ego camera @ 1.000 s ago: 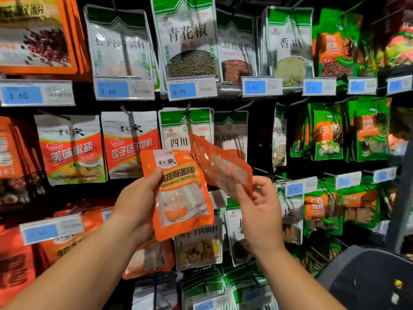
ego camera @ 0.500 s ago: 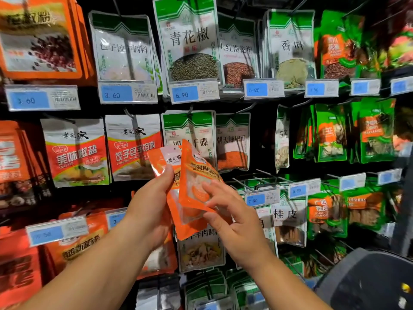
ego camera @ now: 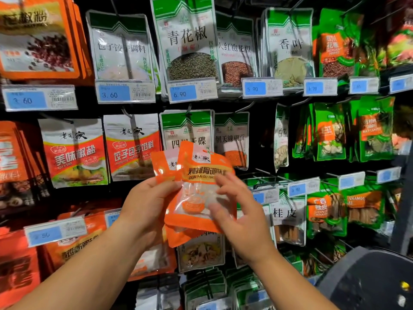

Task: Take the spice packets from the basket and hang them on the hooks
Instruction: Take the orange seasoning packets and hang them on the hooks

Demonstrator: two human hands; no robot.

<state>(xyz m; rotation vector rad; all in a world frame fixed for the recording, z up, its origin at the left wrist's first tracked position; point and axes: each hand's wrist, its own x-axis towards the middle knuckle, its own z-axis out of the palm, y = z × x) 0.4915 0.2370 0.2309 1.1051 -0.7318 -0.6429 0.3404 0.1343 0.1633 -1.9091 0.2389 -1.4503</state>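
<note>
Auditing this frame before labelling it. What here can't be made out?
Head view:
Rear orange packet: mostly covered by front orange packet.
Right hand: fingers motion-blurred, grip unclear.
Basket: cut by the lower-right corner, contents unseen.
Lower-left price tag: blurred, unreadable.

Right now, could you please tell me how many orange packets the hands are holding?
2. The front packet faces the camera, held by the left hand with the right hand touching it; the back packet peeks out behind, upper left. Others may hide between.

glossy plastic orange packets (ego camera: 196,193), seemingly paper price tags (ego camera: 125,92), thin metal hooks (ego camera: 266,172)
</note>
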